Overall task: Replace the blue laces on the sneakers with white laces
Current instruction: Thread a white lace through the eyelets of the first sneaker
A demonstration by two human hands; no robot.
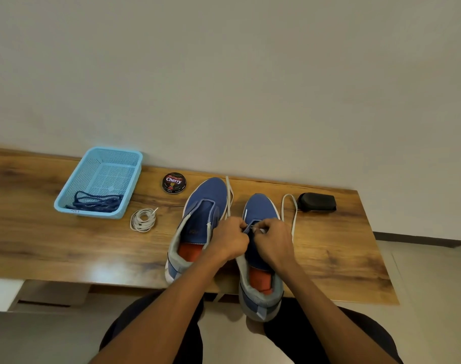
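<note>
Hands pinch the white lace at the right sneaker's lowest eyelets: left hand, right hand. Even both ends before crossing upward, I judge. Blue laces lie in the basket at ten o'clock.

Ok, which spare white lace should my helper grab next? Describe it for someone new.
On the wooden table, find the light blue plastic basket at the left. Just right of its near corner lies the coiled white lace. Unlike the other white lace, it is bundled and threaded through no sneaker.
</note>
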